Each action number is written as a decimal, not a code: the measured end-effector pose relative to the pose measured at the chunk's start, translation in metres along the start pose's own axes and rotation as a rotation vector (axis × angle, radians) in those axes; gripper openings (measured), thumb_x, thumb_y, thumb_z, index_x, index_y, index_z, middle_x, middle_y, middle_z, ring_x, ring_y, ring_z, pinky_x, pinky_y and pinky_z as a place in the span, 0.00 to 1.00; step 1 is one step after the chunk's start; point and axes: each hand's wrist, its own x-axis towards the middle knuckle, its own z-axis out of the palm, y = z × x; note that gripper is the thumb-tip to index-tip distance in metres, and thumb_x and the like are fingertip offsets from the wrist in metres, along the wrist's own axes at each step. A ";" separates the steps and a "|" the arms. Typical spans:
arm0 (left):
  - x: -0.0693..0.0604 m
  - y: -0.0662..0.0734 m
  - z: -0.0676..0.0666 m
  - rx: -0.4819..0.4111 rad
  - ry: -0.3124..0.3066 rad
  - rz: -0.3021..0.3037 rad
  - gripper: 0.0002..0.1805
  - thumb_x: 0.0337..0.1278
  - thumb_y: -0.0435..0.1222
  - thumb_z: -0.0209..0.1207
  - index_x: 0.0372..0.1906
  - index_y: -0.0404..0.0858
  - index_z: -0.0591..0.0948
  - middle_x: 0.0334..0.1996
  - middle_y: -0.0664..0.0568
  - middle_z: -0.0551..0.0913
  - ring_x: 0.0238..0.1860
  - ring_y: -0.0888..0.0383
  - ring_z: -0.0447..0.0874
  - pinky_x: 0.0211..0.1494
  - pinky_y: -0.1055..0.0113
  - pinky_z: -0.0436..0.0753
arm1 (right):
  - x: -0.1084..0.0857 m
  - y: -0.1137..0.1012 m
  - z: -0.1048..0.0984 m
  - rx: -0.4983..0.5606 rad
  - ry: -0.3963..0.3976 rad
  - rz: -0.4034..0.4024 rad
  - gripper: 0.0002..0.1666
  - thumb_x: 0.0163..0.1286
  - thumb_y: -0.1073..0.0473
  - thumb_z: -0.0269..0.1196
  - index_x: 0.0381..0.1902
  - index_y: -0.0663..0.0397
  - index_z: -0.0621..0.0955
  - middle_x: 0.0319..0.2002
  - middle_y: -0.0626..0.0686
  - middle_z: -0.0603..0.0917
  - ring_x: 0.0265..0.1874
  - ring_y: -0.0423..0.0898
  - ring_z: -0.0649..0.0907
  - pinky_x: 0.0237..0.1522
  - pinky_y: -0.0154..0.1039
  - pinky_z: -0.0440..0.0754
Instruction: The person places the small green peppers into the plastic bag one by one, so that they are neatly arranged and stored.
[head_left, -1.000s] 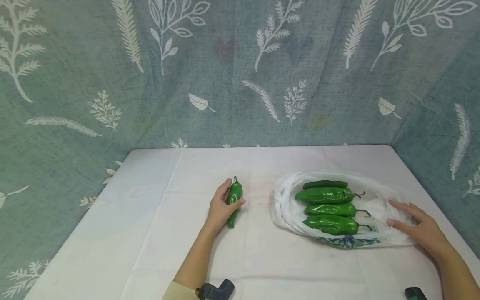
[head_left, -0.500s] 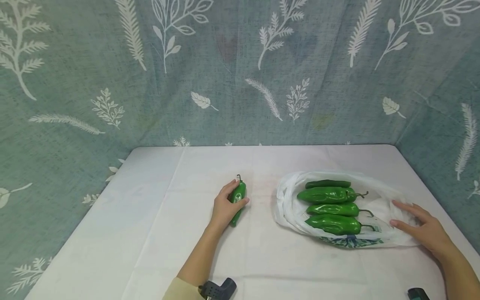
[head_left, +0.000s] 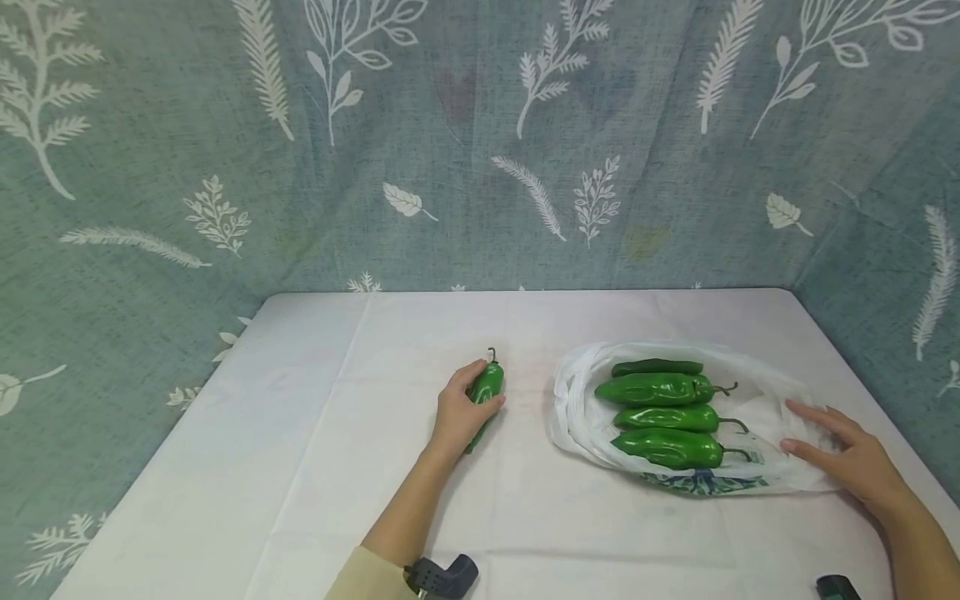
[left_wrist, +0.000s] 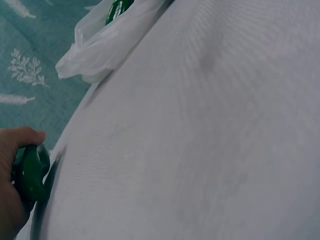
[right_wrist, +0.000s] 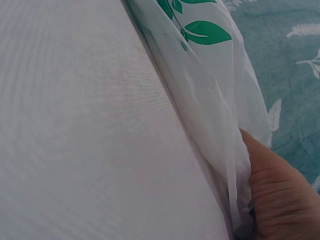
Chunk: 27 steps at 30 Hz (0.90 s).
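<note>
My left hand (head_left: 461, 417) grips a long green pepper (head_left: 489, 383) near the middle of the table, thumb on one side and fingers on the other. The pepper's curved stem points away from me. In the left wrist view, part of that green pepper (left_wrist: 32, 172) shows beneath the thumb. To the right lies a white plastic bag (head_left: 570, 417), its mouth spread wide, with several green peppers (head_left: 667, 419) lying crosswise in it. My right hand (head_left: 855, 458) rests on the bag's right end, thumb and fingers spread apart; its fingertips are hidden in the right wrist view.
A white cloth (head_left: 390, 467) covers the table. Patterned green-blue fabric (head_left: 450, 208) hangs behind it and along both sides. A dark device (head_left: 442, 575) sits at my left wrist, and another dark device (head_left: 836, 587) shows near my right arm.
My left hand has shifted a little to the right with the pepper, which now leans slightly more to the right. My right hand stays on the bag. The head view has moved slightly.
</note>
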 end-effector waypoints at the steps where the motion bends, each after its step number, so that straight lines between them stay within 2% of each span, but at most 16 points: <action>1: 0.000 0.001 0.001 -0.003 -0.011 0.003 0.34 0.48 0.35 0.67 0.64 0.38 0.72 0.65 0.48 0.70 0.66 0.46 0.66 0.66 0.48 0.67 | 0.000 0.000 0.000 0.000 0.001 -0.002 0.44 0.63 0.45 0.65 0.71 0.51 0.59 0.70 0.75 0.42 0.67 0.76 0.40 0.61 0.75 0.39; 5: 0.001 0.005 0.005 0.006 -0.050 0.009 0.34 0.48 0.36 0.68 0.64 0.41 0.72 0.66 0.53 0.69 0.68 0.48 0.64 0.67 0.48 0.66 | 0.000 0.000 0.000 0.009 0.001 -0.012 0.44 0.62 0.46 0.65 0.71 0.50 0.60 0.70 0.75 0.43 0.67 0.76 0.40 0.61 0.75 0.39; 9: 0.004 0.010 0.010 0.027 -0.078 0.039 0.34 0.48 0.36 0.68 0.64 0.41 0.72 0.67 0.55 0.69 0.68 0.49 0.64 0.67 0.49 0.67 | -0.001 -0.001 0.000 0.010 -0.001 -0.015 0.44 0.63 0.46 0.65 0.71 0.52 0.60 0.70 0.75 0.43 0.67 0.77 0.41 0.61 0.75 0.39; 13: 0.010 0.015 0.013 0.047 -0.095 0.084 0.34 0.48 0.36 0.68 0.64 0.41 0.72 0.66 0.54 0.69 0.67 0.50 0.65 0.66 0.50 0.68 | -0.001 -0.002 0.000 0.012 0.004 -0.016 0.44 0.63 0.47 0.65 0.71 0.51 0.60 0.70 0.76 0.43 0.67 0.77 0.41 0.60 0.75 0.39; 19: 0.017 0.024 0.016 0.076 -0.117 0.117 0.34 0.48 0.36 0.68 0.64 0.41 0.72 0.66 0.54 0.70 0.67 0.51 0.66 0.65 0.52 0.70 | 0.000 -0.003 -0.001 0.017 0.006 -0.026 0.44 0.63 0.48 0.65 0.71 0.51 0.60 0.70 0.76 0.45 0.67 0.76 0.41 0.62 0.74 0.39; 27: 0.022 0.045 0.026 0.054 -0.169 0.208 0.36 0.49 0.35 0.67 0.67 0.39 0.68 0.66 0.48 0.69 0.65 0.50 0.69 0.61 0.53 0.74 | -0.001 -0.002 0.000 0.017 0.008 -0.026 0.44 0.62 0.48 0.65 0.71 0.51 0.60 0.70 0.75 0.46 0.67 0.77 0.42 0.61 0.74 0.40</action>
